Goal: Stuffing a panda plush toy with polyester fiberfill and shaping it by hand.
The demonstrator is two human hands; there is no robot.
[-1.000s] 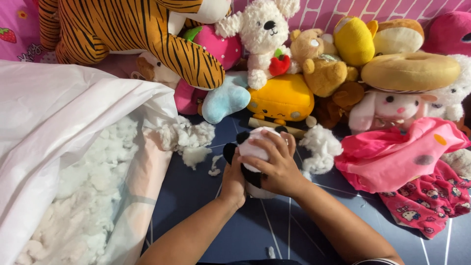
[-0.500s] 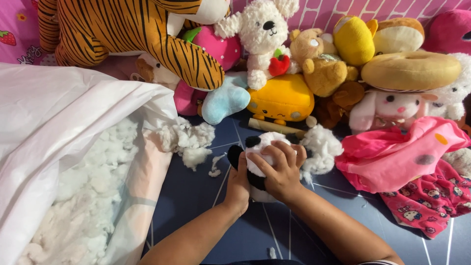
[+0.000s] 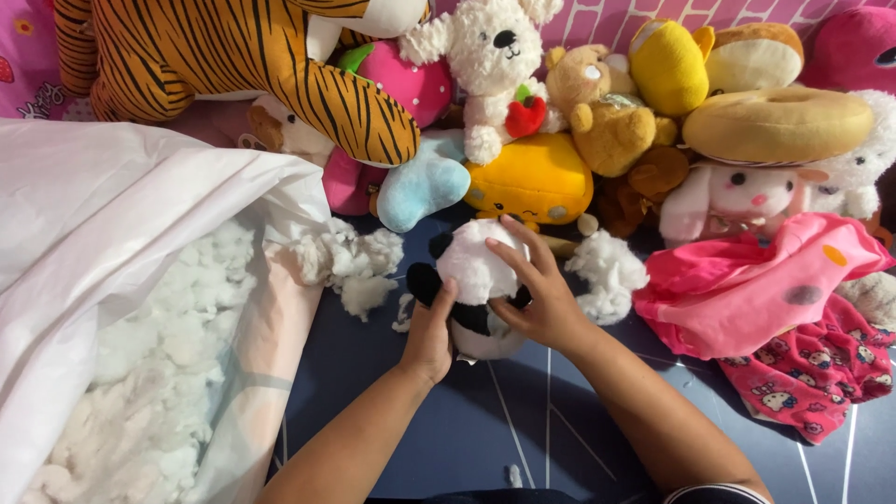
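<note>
Both of my hands hold a small black-and-white panda plush (image 3: 473,273) on the dark blue mat (image 3: 523,429). My left hand (image 3: 429,336) grips its lower left side, thumb up against the black arm. My right hand (image 3: 537,294) lies over its right side, fingers spread across the white head. A tuft of white stuffing (image 3: 609,273) sits just right of the plush, and another clump of stuffing (image 3: 350,266) lies to its left.
A large white plastic bag (image 3: 103,233) full of loose stuffing fills the left side. A row of plush toys lines the back: a tiger (image 3: 233,56), a white bear (image 3: 493,65), a yellow toy (image 3: 532,177), a white rabbit (image 3: 747,196). Pink fabric (image 3: 756,289) lies at the right.
The panda plush has been turned and shifted slightly in my hands. My right fingers have spread further over its head, and my left thumb has moved up onto it.
</note>
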